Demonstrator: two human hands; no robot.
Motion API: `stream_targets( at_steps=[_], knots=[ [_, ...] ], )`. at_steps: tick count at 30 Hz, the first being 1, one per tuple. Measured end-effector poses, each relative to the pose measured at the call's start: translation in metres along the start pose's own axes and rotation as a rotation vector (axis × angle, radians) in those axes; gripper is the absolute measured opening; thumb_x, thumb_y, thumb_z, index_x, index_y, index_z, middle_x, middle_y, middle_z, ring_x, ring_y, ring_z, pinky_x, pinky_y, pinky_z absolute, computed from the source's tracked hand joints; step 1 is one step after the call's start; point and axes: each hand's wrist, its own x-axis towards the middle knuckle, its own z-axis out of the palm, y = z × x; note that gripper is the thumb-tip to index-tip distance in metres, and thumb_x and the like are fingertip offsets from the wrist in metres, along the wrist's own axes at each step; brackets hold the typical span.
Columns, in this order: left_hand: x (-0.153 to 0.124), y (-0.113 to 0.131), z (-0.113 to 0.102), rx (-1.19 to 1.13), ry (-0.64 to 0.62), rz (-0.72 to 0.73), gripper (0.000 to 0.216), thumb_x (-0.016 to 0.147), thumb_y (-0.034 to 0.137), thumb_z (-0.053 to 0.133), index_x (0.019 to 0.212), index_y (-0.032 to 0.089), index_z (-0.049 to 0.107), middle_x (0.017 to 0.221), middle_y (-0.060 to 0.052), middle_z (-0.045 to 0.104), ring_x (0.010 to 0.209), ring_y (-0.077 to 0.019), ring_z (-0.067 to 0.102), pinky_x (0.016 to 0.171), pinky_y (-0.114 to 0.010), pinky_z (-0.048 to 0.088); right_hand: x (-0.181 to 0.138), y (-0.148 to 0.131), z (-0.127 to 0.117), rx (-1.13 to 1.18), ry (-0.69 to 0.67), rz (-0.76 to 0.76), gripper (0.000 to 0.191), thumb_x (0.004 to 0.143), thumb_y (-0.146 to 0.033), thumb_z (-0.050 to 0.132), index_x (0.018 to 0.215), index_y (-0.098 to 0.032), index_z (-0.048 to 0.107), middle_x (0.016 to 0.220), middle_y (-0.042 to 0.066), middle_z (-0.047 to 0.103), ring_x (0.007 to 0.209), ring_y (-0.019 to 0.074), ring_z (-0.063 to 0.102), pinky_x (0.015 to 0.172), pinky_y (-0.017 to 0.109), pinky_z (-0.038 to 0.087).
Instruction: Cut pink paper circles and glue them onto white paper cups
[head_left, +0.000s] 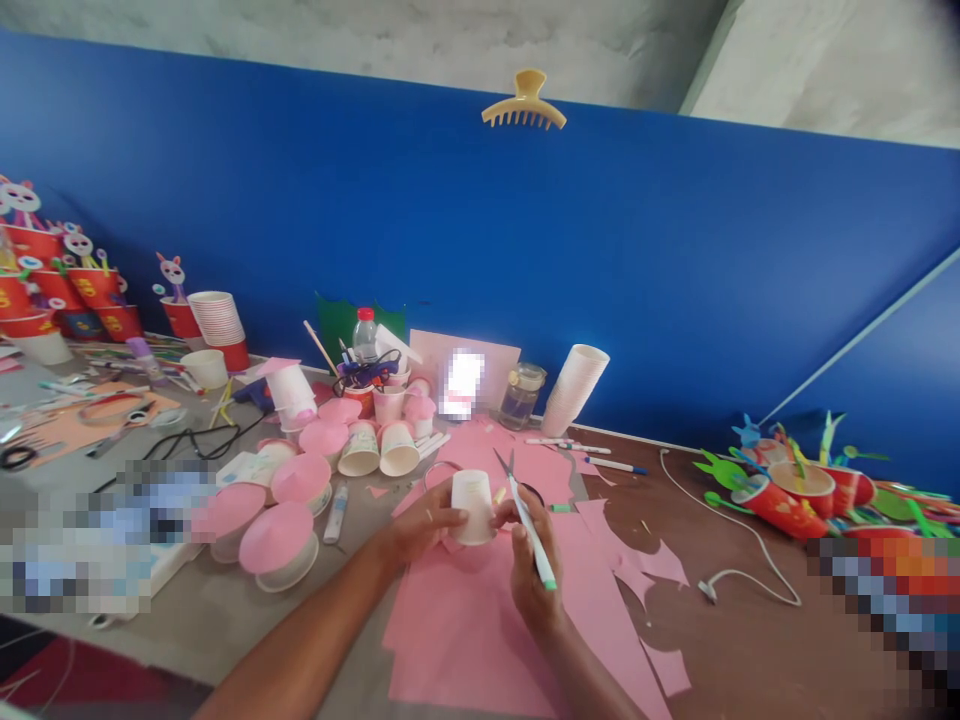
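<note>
My left hand (422,528) is wrapped round a white paper cup (472,505) that stands upside down on a sheet of pink paper (480,620). My right hand (534,565) is closed on a white marker with a green cap (534,535), its tip up against the cup's right side. A pair of scissors (507,468) lies on the pink paper just behind the cup.
Several cups capped with pink paper discs (279,538) sit to the left. A stack of white cups (574,390), a water bottle (365,335) and a glass jar (520,395) stand along the blue wall. Red decorated cups (795,490) lie at right, beside a white cable (739,545).
</note>
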Motion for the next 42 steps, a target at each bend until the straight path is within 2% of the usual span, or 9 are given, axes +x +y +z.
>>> stream_targets(
  at_steps=[5,9,13,27,32,37,42],
  knots=[
    [0.000,-0.002,-0.001,0.015,0.016,-0.002,0.051,0.069,0.028,0.075,0.115,0.015,0.057,0.103,-0.011,0.063,0.095,-0.0253,0.059,0.081,-0.034,0.042,0.001,-0.009,-0.004,-0.022,-0.117,-0.078,0.030,0.095,-0.033,0.037,0.115,-0.020,0.055,0.089,0.007,0.060,0.079,0.0202,0.059,0.068,0.034,0.050],
    [0.001,-0.005,-0.003,0.015,0.025,-0.017,0.050,0.067,0.026,0.076,0.113,0.015,0.058,0.099,-0.010,0.064,0.088,-0.0232,0.060,0.076,-0.032,0.042,0.001,-0.010,-0.003,-0.077,-0.096,-0.032,0.025,0.093,-0.029,0.041,0.111,-0.019,0.056,0.089,0.008,0.062,0.077,0.0195,0.061,0.064,0.031,0.051],
    [0.001,-0.004,-0.002,0.012,0.039,-0.024,0.051,0.067,0.026,0.076,0.113,0.015,0.057,0.098,-0.009,0.064,0.089,-0.0227,0.059,0.078,-0.032,0.042,0.000,-0.007,-0.002,-0.070,-0.077,-0.027,0.022,0.092,-0.028,0.042,0.108,-0.020,0.055,0.089,0.007,0.062,0.077,0.0191,0.061,0.064,0.030,0.051],
    [0.001,-0.003,-0.002,0.021,0.063,-0.028,0.049,0.066,0.024,0.076,0.112,0.015,0.059,0.094,-0.008,0.064,0.085,-0.0209,0.058,0.075,-0.030,0.041,0.001,-0.008,-0.002,-0.068,-0.112,-0.013,0.021,0.093,-0.028,0.042,0.103,-0.019,0.058,0.087,0.007,0.062,0.075,0.0184,0.061,0.062,0.029,0.050],
    [0.000,-0.003,-0.002,-0.006,0.027,0.000,0.049,0.070,0.024,0.073,0.115,0.015,0.057,0.101,-0.011,0.064,0.092,-0.0243,0.059,0.080,-0.034,0.042,0.000,-0.006,-0.002,-0.042,-0.074,0.002,0.022,0.094,-0.029,0.041,0.107,-0.020,0.056,0.090,0.006,0.061,0.078,0.0184,0.060,0.067,0.030,0.050],
    [0.001,-0.003,-0.001,-0.037,0.022,0.012,0.046,0.072,0.023,0.070,0.115,0.015,0.057,0.105,-0.012,0.063,0.099,-0.0267,0.057,0.086,-0.038,0.041,0.001,-0.002,0.001,-0.026,0.001,0.019,0.032,0.096,-0.032,0.038,0.124,-0.021,0.048,0.088,0.004,0.061,0.081,0.0182,0.060,0.077,0.036,0.049],
    [0.002,-0.002,0.001,-0.012,0.059,0.016,0.045,0.072,0.027,0.069,0.115,0.016,0.058,0.104,-0.010,0.062,0.098,-0.0245,0.056,0.086,-0.037,0.040,-0.001,0.003,0.006,0.062,0.068,0.039,0.032,0.097,-0.036,0.038,0.124,-0.022,0.045,0.087,0.002,0.057,0.074,0.0158,0.057,0.070,0.034,0.050]
  ],
)
